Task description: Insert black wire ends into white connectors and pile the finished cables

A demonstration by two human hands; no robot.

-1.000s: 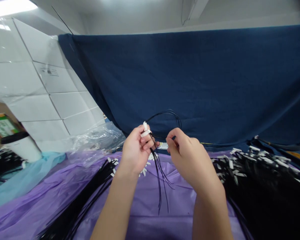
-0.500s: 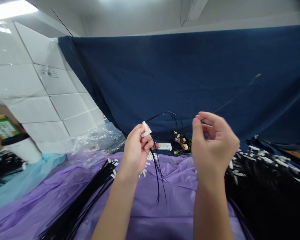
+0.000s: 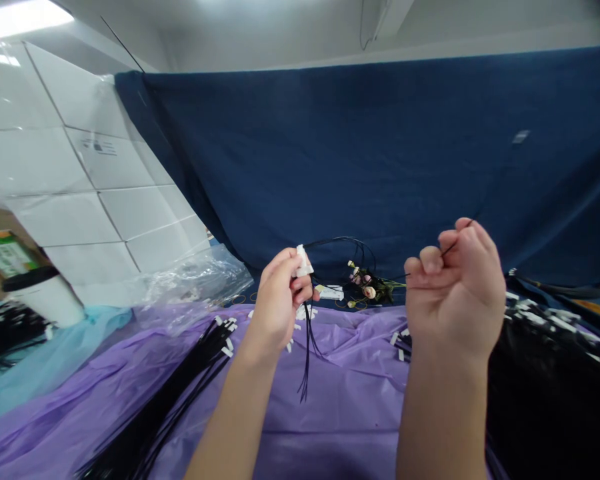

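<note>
The left hand grips white tags with thin black cords above the purple cloth. The right hand, fingers curled, pinches a black cord.

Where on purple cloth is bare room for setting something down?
Widest: the purple cloth between the arms, below the held cords. A wrinkled strip shows between left bundle and teal cloth. Crowded: right pile and far edge near the flowers.

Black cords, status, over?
Left hand gripping white connectors, black cords hanging below. Right hand raised, pinching a thin black strand. Flowers behind, between the hands; nothing visibly blocking either.
</note>
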